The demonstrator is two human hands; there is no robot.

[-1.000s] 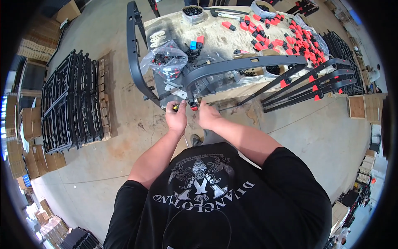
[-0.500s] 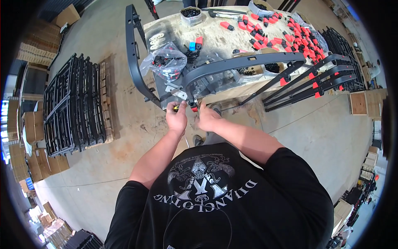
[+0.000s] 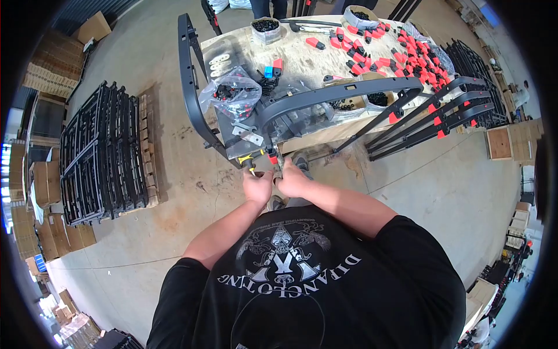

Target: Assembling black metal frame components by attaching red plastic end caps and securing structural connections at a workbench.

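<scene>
My left hand (image 3: 257,187) is closed in front of the table's near edge, fingers curled inward. A yellow-and-black hand tool (image 3: 249,161) shows just beyond it, its lower end meeting my fingers; whether I grip it is unclear. Beside it, nearly touching, my right hand (image 3: 294,181) is closed with its index finger pointing up along the end of a curved black metal frame (image 3: 343,91). What lies inside either hand is hidden. A red piece (image 3: 273,159) sits at that frame end. Flat metal plates (image 3: 247,135) lie on the table corner behind.
A clear bag of small parts (image 3: 233,93), a tub of black pieces (image 3: 266,29) and many red-and-black caps (image 3: 421,55) cover the worktable (image 3: 232,43). Another curved frame (image 3: 190,81) stands at left; more frames (image 3: 433,116) lean at right. Stacked black frames (image 3: 107,154) rest on a pallet.
My left hand has drawn back toward me and slightly right, closer to my right hand, exposing more of the yellow tool. My right hand has come slightly nearer to me.
</scene>
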